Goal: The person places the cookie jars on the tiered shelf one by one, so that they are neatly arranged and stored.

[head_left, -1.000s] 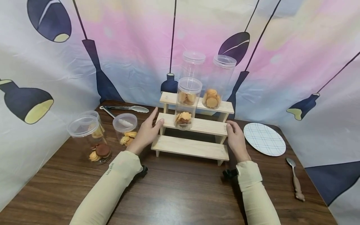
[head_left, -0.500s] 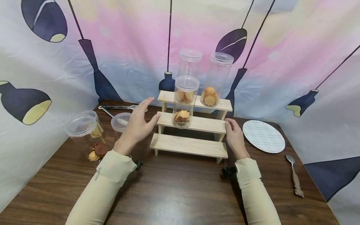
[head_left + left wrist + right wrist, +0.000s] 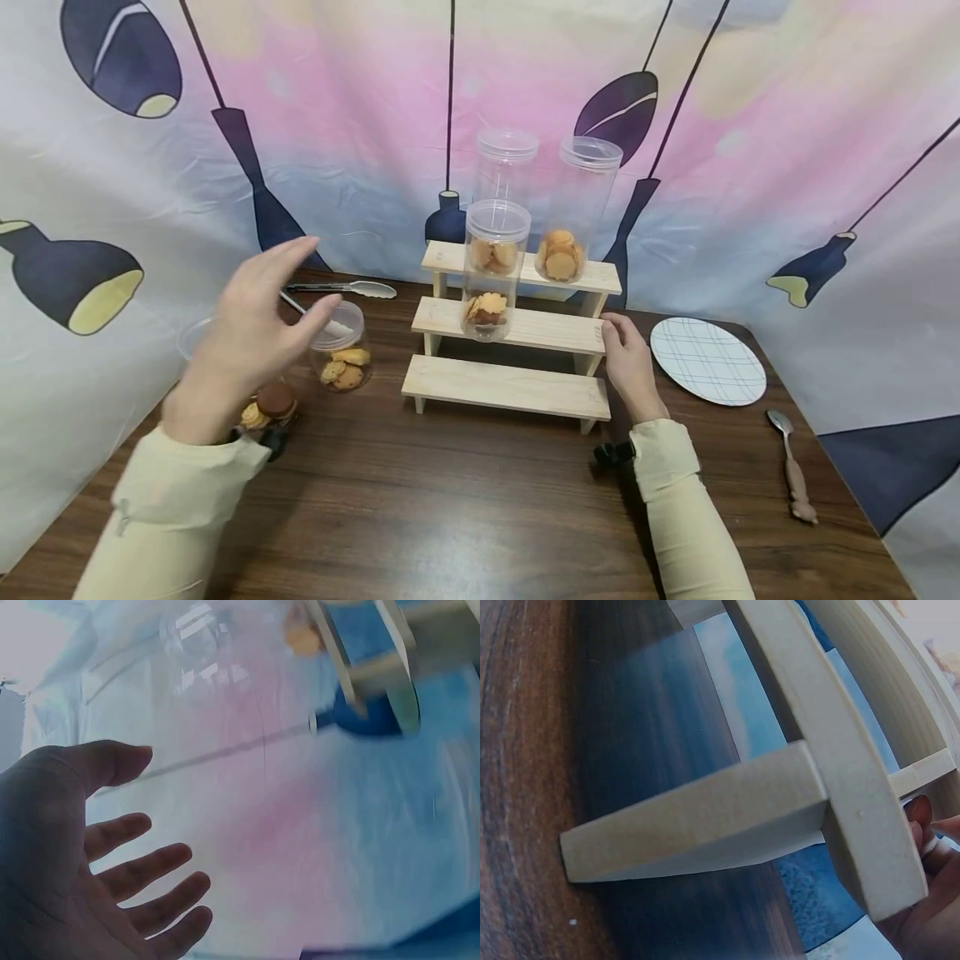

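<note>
My left hand is in the air over the jars at the left, its fingers spread and holding nothing; in the left wrist view the same hand has nothing in it. At the right end of the middle step, my right hand grips the three-step wooden display stand. The right wrist view shows its fingers curled at the stand's edge. A clear jar of cookies stands on the middle step. Another jar of round cookies is on the top step, with a third jar beside it, partly hidden.
Left of the stand is a short lidded cookie jar. A jar with dark and light cookies is mostly behind my left hand. Tongs lie at the back. A checked plate and a spoon lie at the right.
My left hand has let go of the stand's left side and moved left over the jars. My right hand has stayed at the stand's right end.
</note>
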Demonstrator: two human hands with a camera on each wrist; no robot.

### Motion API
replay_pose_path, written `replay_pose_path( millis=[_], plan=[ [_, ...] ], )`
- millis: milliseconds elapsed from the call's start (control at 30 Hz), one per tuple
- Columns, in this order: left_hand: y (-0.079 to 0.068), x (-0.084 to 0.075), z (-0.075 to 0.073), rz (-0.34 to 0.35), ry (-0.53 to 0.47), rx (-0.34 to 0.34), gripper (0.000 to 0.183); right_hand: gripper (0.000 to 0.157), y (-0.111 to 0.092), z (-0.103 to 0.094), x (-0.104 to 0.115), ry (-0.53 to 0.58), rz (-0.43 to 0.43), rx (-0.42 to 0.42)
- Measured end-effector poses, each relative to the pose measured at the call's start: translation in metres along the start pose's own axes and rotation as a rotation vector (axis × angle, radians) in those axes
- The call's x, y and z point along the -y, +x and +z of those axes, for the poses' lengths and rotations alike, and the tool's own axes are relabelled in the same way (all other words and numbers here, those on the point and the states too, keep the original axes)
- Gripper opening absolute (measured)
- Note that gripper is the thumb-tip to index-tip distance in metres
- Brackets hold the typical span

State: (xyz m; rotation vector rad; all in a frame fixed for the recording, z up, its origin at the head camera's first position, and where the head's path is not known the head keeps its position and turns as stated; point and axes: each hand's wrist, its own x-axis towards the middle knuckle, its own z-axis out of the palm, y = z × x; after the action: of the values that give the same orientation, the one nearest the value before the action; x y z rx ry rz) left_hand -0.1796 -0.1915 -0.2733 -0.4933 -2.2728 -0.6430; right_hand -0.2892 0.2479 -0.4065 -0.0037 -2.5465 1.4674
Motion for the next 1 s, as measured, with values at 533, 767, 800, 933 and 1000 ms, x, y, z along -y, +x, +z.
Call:
replay_pose_path(
  millis=[533, 767, 800, 933, 1000],
  plan=[
    [-0.039, 0.049, -0.070, -0.294, 0.156, 0.196, 0.092, 0.055, 0.001, 0.000, -0.002, -0.005, -0.009, -0.001],
    [-0.048, 0.059, -0.063, -0.263, 0.184, 0.220, 0.098, 0.054, 0.000, -0.001, -0.002, -0.003, -0.004, -0.003],
    [-0.049, 0.060, -0.062, -0.263, 0.187, 0.232, 0.097, 0.054, 0.000, 0.000, -0.002, -0.001, -0.004, -0.003],
    [-0.050, 0.063, -0.058, -0.275, 0.181, 0.268, 0.096, 0.053, 0.000, -0.001, -0.002, -0.005, -0.003, -0.003],
    [-0.051, 0.065, -0.056, -0.276, 0.173, 0.275, 0.095, 0.053, 0.001, -0.001, -0.002, -0.010, -0.003, -0.007]
  ],
)
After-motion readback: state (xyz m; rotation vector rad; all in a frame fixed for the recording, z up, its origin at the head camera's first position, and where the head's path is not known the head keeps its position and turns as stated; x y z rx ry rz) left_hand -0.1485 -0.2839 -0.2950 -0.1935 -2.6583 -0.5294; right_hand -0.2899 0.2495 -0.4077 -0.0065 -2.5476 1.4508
